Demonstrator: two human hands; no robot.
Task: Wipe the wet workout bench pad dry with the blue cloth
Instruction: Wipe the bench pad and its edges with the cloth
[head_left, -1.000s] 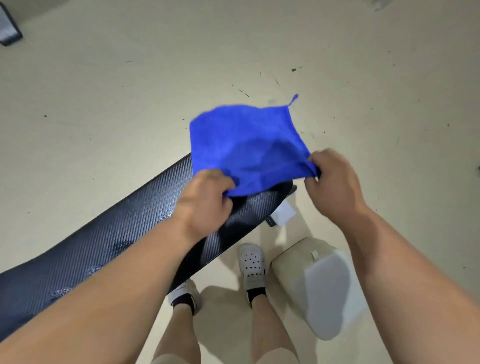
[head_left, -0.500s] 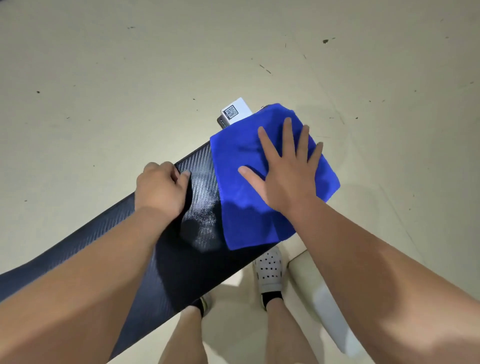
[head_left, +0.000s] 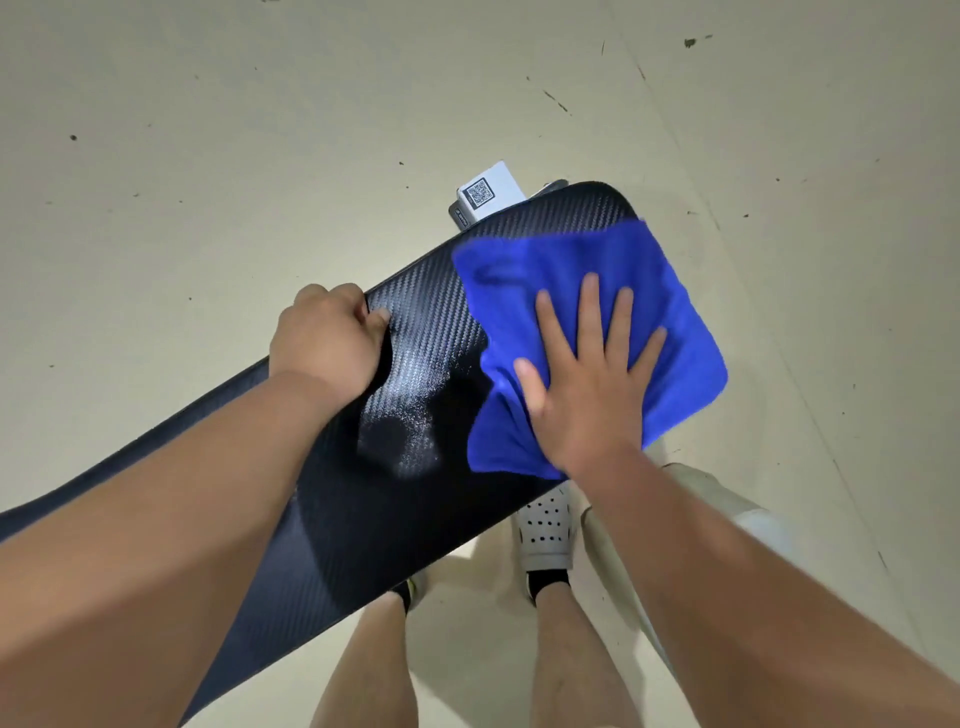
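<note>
A long black bench pad (head_left: 405, 499) with a carbon-weave surface runs from lower left to upper right. A shiny wet patch (head_left: 415, 395) glistens at its middle. The blue cloth (head_left: 524, 270) lies spread over the pad's right end, hanging a little past the near edge. My right hand (head_left: 587, 384) presses flat on the cloth with fingers spread. My left hand (head_left: 327, 338) grips the pad's far edge, fingers curled over it, just left of the wet patch.
A white tag with a QR code (head_left: 485, 193) sticks out from under the pad's far end. My feet in white perforated shoes (head_left: 545, 525) stand below the pad. A pale rounded object (head_left: 727, 499) sits on the beige floor at the right.
The cloth went from held up in both hands to lying on the pad. My right hand has slid it back from the pad's tip, baring that end. My left hand holds the far edge.
</note>
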